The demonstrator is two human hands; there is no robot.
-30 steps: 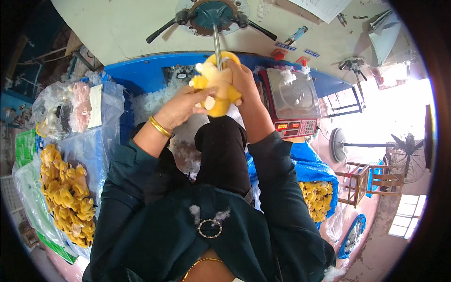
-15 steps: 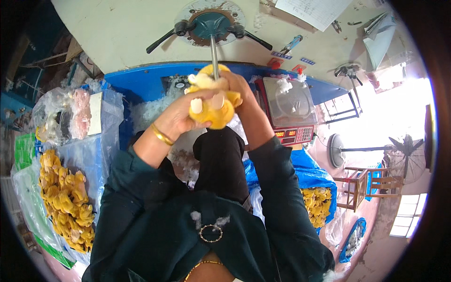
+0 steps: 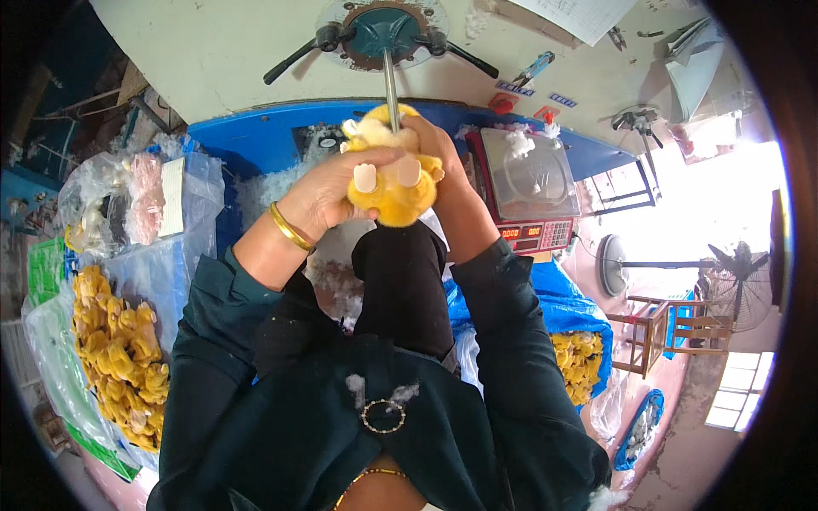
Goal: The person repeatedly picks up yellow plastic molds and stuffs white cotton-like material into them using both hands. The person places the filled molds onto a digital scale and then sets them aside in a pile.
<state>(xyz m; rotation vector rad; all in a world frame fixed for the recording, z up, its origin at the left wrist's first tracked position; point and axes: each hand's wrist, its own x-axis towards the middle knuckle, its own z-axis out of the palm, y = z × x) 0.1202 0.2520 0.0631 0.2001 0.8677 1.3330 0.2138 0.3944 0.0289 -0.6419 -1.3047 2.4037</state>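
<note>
A yellow plush toy (image 3: 398, 203) is held in both bare hands at a workbench (image 3: 230, 51), above black-trousered knees (image 3: 400, 281). Its left side is clasped by the left hand (image 3: 331, 189), whose thumb is laid across the front; the right side, near the tube, is gripped by the right hand (image 3: 437, 153). The hands are thus closed on the toy from opposite sides. At its upper part the toy is met by a slim metal tube (image 3: 390, 85), jutting from a dark teal fitting (image 3: 381, 36) flanked by two black levers (the tube's tip is hidden in the plush, and how deep it is set cannot be told). Two pale foot pads are turned toward the camera. A gold bangle (image 3: 290, 227) is worn on the left wrist.

To the right, a red weighing scale (image 3: 532, 183) is topped with tufts of white fluff (image 3: 520, 141). More yellow plush pieces (image 3: 119, 362) are heaped at the left on plastic sheeting, and others are gathered in a blue bag (image 3: 596, 319) at the right. Farther off, a wooden chair (image 3: 652, 332) and a standing fan (image 3: 740, 289) are seen.
</note>
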